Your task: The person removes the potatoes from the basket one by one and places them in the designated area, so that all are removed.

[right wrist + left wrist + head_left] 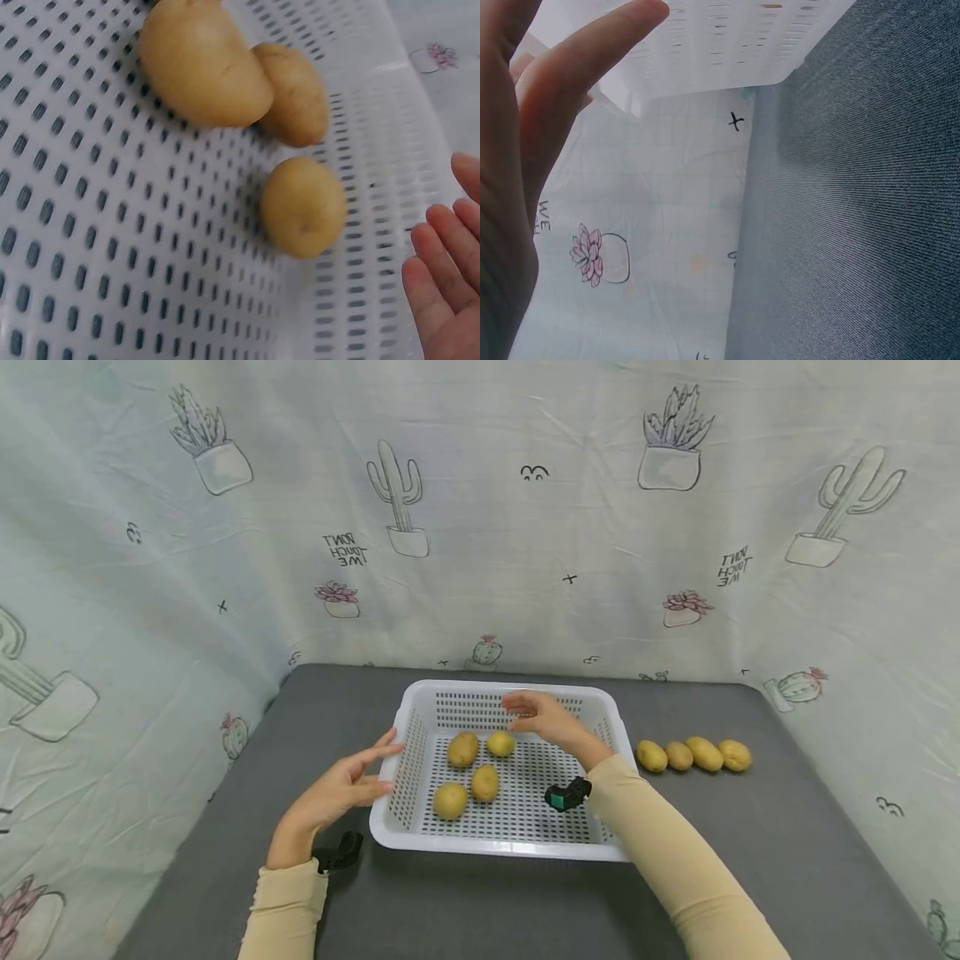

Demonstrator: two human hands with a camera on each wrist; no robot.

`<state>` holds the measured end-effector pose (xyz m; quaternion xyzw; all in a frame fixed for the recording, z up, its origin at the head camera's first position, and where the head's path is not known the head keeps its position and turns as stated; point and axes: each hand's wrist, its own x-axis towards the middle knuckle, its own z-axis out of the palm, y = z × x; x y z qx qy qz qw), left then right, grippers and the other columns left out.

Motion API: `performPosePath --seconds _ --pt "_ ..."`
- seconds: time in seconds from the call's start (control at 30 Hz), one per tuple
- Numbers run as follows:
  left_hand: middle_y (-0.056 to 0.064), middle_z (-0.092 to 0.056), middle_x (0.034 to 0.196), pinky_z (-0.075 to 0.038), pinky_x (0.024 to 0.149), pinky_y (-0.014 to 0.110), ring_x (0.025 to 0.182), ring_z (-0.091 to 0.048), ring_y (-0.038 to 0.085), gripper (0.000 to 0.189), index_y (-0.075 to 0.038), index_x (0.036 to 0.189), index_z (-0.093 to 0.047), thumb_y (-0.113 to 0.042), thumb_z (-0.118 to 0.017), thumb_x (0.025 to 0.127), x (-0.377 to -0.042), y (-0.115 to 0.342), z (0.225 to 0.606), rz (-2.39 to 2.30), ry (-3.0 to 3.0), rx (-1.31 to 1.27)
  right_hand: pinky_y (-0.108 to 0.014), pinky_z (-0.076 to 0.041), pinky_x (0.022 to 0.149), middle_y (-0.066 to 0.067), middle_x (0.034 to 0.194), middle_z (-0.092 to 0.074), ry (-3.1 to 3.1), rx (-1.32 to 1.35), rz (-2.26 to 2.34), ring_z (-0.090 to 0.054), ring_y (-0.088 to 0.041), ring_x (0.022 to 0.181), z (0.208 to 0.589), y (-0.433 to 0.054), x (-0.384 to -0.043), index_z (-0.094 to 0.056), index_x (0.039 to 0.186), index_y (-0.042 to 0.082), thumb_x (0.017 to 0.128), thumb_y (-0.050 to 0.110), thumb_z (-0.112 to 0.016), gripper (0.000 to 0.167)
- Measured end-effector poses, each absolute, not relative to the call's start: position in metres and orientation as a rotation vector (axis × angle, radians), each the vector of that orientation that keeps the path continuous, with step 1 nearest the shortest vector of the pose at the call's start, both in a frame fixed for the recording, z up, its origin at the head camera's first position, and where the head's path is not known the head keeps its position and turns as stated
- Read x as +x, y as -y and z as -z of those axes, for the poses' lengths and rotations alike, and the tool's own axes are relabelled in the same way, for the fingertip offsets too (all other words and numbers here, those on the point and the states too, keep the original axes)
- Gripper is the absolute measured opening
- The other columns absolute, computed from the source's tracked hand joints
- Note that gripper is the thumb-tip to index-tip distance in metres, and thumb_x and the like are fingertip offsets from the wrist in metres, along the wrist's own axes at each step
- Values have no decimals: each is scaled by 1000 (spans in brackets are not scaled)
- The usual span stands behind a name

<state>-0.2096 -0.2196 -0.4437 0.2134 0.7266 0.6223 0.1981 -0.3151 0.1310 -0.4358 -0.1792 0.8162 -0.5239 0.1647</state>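
Observation:
A white perforated plastic basket (pixel 517 847) holds several potatoes, one of them a round potato (pixel 501 743) toward the back. My left hand (pixel 341 789) is at the basket's left rim, fingers extended and spread; the index fingertip appears to touch the rim. In the left wrist view a finger (pixel 592 64) stretches in front of the basket wall (pixel 720 52). My right hand (pixel 551 722) hovers over the back of the basket, just right of the round potato, holding nothing. The right wrist view shows its fingers (pixel 442 262) extended beside the round potato (pixel 303 208), apart from it.
Right of the basket, several potatoes (pixel 705 753) lie in a row on the dark grey table (pixel 487 906). A pale curtain (pixel 480 527) printed with cacti hangs behind the table and along its sides.

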Motion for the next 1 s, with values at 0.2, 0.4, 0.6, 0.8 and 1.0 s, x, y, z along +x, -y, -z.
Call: performPosePath --seconds 0.2,0.4,0.6,0.8,1.0 --pt "6 6 161 -51 85 28 118 -57 28 65 1 148 -26 -6 -59 92 -209 221 443 -1752 -2030 599 -47 -35 107 -10 140 -50 -2335 -530 1350 -44 -30 131 446 -126 -317 -48 137 7 86 8 -66 54" --pt "6 7 161 -51 85 28 121 -54 35 66 2 148 -25 -7 -60 92 -209 220 443 -1755 -2018 596 -48 -29 110 -7 141 -50 -2366 -511 1255 -42 -28 133 452 -123 -313 -49 138 11 85 11 -68 56" --pt "6 6 161 -51 85 28 121 -54 34 67 2 148 -26 -8 -61 92 -209 219 442 -1756 -2022 588 -47 -29 111 -9 140 -50 -2393 -557 1226 -42 -29 133 462 -120 -314 -51 135 7 86 10 -66 52" --pt "6 7 160 -51 85 28 117 -57 30 67 2 148 -25 -6 -60 92 -208 219 442 -1770 -1996 590 -45 -32 109 -12 137 -53 -2438 -563 1234 -45 -30 131 469 -116 -312 -52 133 4 86 6 -67 49" --pt "6 6 161 -51 85 27 119 -55 35 67 2 148 -26 -6 -61 91 -208 219 441 -1768 -2012 580 -44 -34 108 -12 134 -55 -2496 -538 1200 -47 -29 128 471 -113 -312 -54 132 5 84 4 -68 50"
